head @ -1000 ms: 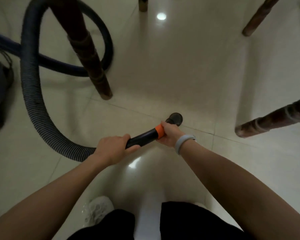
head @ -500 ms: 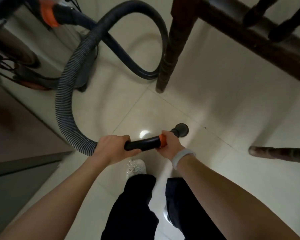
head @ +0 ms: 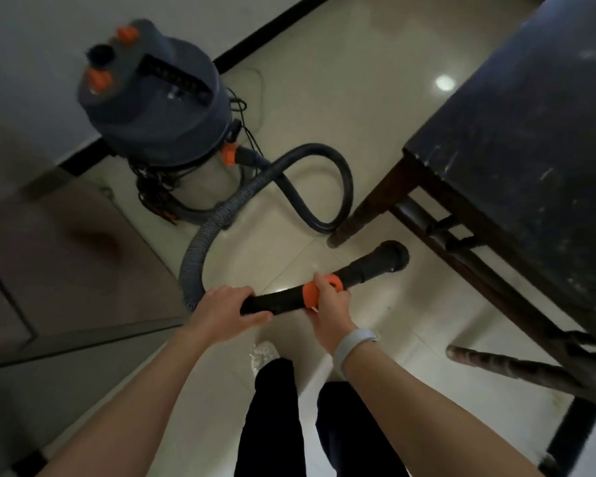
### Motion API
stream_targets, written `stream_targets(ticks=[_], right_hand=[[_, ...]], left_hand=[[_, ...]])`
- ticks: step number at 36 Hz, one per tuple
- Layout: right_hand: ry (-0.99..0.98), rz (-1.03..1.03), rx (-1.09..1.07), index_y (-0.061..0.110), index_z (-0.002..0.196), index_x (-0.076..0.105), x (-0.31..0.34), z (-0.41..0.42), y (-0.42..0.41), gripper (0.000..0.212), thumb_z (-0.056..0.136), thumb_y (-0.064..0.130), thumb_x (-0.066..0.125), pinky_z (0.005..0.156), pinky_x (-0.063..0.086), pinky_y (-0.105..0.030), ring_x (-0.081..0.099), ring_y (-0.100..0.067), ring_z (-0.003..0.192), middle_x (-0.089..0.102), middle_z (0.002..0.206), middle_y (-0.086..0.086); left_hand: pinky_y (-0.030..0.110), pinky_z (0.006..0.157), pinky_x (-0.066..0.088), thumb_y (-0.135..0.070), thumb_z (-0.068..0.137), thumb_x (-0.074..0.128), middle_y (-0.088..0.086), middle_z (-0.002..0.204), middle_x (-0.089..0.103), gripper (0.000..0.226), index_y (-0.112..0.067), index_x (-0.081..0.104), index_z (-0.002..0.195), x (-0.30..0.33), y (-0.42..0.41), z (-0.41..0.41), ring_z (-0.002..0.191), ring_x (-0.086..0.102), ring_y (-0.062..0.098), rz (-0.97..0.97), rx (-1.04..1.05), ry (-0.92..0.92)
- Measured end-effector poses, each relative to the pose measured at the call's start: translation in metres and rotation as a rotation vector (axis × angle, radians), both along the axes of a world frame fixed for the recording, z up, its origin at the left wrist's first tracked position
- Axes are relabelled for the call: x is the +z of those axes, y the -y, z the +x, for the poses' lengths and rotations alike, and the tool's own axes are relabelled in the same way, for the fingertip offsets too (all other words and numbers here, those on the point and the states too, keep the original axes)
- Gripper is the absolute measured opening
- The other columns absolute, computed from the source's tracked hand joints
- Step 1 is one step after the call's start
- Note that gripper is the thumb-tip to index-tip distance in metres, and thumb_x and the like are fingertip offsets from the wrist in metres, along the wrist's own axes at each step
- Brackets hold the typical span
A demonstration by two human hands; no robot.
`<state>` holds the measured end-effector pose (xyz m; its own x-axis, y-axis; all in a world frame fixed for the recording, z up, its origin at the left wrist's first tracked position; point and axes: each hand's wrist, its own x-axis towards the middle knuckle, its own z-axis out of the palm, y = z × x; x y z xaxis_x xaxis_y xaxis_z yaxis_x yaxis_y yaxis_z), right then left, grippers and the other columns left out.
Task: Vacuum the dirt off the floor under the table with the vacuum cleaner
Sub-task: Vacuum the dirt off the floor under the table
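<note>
Vacuum (head: 152, 98): grey drum with orange knobs on top, standing on the floor (head: 324, 80) at upper left, close to the wall and black skirting.

Hose (head: 200, 242): ribbed grey, leaves an orange collar at the drum's base, loops once on the floor beside a desk leg, then curves up to the left hand.

Wand (head: 324, 287): black tube with an orange ring, held roughly level above the floor; its open nozzle end points toward the desk's edge and is off the tiles.

Left hand (head: 224, 311): grip wrapped round the wand's rear end where the hose joins.

Right hand (head: 329, 311): grip curled round the wand at the orange ring; pale band on the wrist.

Desk (head: 530, 132): dark top at right, brown carved legs and rails beneath.

Floor: glossy cream tiles; any dirt cannot be made out.

Person: dark trousers, one pale shoe (head: 264, 354) below the wand.
</note>
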<state>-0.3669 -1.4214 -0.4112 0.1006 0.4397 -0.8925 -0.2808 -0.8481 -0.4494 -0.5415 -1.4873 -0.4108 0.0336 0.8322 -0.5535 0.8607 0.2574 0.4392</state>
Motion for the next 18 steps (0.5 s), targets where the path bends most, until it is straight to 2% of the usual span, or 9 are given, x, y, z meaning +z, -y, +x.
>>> stream_targets(ticks=[3, 7, 10, 13, 15, 18], right_hand=[[0.071, 0.150, 0.117, 0.015, 0.115, 0.036, 0.043, -0.029, -0.016, 0.039, 0.089, 0.026, 0.064, 0.101, 0.045, -0.049, 0.054, -0.025, 0.106, 0.050, 0.103, -0.002], [0.096, 0.376, 0.261, 0.018, 0.114, 0.038, 0.098, -0.066, -0.046, 0.031, 0.092, 0.024, 0.060, 0.099, 0.046, -0.048, 0.057, -0.023, 0.103, 0.051, 0.101, -0.001], [0.069, 0.508, 0.337, 0.015, 0.125, 0.037, 0.135, -0.090, -0.073, 0.037, 0.094, 0.024, 0.056, 0.096, 0.049, -0.044, 0.059, -0.024, 0.103, 0.053, 0.101, 0.000], [0.029, 0.592, 0.397, 0.017, 0.128, 0.033, 0.166, -0.112, -0.099, 0.039, 0.096, 0.022, 0.054, 0.077, 0.052, -0.030, 0.060, -0.018, 0.094, 0.054, 0.102, -0.002], [0.029, 0.645, 0.424, 0.017, 0.128, 0.034, 0.179, -0.128, -0.118, 0.039, 0.095, 0.022, 0.056, 0.082, 0.054, -0.036, 0.062, -0.024, 0.098, 0.056, 0.108, -0.007], [0.029, 0.726, 0.524, 0.014, 0.129, 0.034, 0.195, -0.155, -0.148, 0.041, 0.095, 0.022, 0.055, 0.089, 0.053, -0.040, 0.059, -0.024, 0.100, 0.055, 0.110, -0.009]], left_hand=[[0.029, 0.059, 0.039, -0.059, 0.086, 0.055, -0.005, 0.082, 0.057, 0.031, -0.029, 0.052, 0.093, 0.026, -0.007, -0.020, 0.073, 0.056, 0.013, -0.047, 0.106, 0.092], [0.030, 0.059, 0.043, -0.065, 0.082, 0.050, -0.007, 0.076, 0.058, 0.030, -0.035, 0.045, 0.084, 0.051, -0.023, -0.037, 0.064, 0.057, 0.008, -0.046, 0.263, 0.237], [0.023, 0.054, 0.041, -0.051, 0.091, 0.052, -0.007, 0.070, 0.056, 0.021, -0.033, 0.044, 0.083, 0.077, -0.043, -0.042, 0.056, 0.053, 0.004, 0.008, 0.352, 0.341], [0.024, 0.064, 0.042, -0.041, 0.095, 0.050, -0.006, 0.075, 0.057, 0.015, -0.031, 0.046, 0.086, 0.100, -0.065, -0.047, 0.068, 0.057, 0.007, 0.072, 0.428, 0.401], [0.026, 0.069, 0.042, -0.039, 0.096, 0.049, -0.005, 0.077, 0.058, 0.014, -0.026, 0.049, 0.092, 0.114, -0.083, -0.053, 0.073, 0.057, 0.010, 0.121, 0.478, 0.452], [0.028, 0.074, 0.039, -0.035, 0.098, 0.047, -0.009, 0.078, 0.054, 0.011, -0.024, 0.048, 0.096, 0.127, -0.111, -0.067, 0.076, 0.054, 0.007, 0.201, 0.553, 0.498]])
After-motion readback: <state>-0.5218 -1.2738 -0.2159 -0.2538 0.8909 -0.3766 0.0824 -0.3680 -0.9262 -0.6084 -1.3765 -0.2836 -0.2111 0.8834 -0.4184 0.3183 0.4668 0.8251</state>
